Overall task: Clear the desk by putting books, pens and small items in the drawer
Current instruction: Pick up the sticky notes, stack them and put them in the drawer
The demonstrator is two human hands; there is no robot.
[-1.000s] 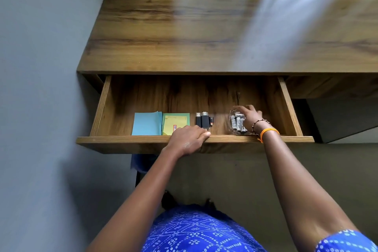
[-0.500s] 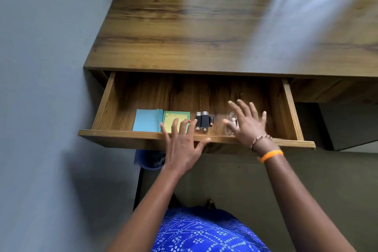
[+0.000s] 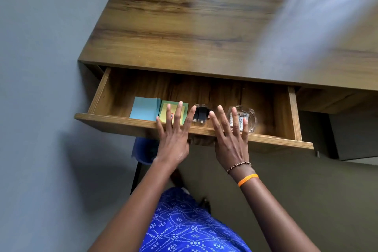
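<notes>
- Nearest, low in the frame, a blue patterned garment (image 3: 184, 229) and two bare forearms reach up toward the middle.
- The left hand (image 3: 173, 139) sits just left of centre, fingers straight and spread, grasping nothing; its palm seems to meet the drawer's front edge.
- The right hand (image 3: 231, 143) is beside it, likewise flat and released, with a beaded bracelet (image 3: 238, 166) and an orange band (image 3: 248, 179) at the wrist.
- The drawer (image 3: 272, 141) stands pulled out across the middle, tilted down to the right in the picture.
- Inside, along the front, left to right: a blue note pad (image 3: 143, 108), a yellow-green pad (image 3: 174, 111) partly under the left fingers, black USB sticks (image 3: 200, 113), and a clear glass dish (image 3: 250, 116) holding batteries (image 3: 241, 119).
- Beyond, the desk top (image 3: 204, 26) fills the upper frame; no loose things show on it, though its far right is washed with glare.
- My reading: the stowing looks finished, and closing is the step in hand.
- Next calls for an even push from both palms, straight in, so the drawer does not skew or jolt the dish.
</notes>
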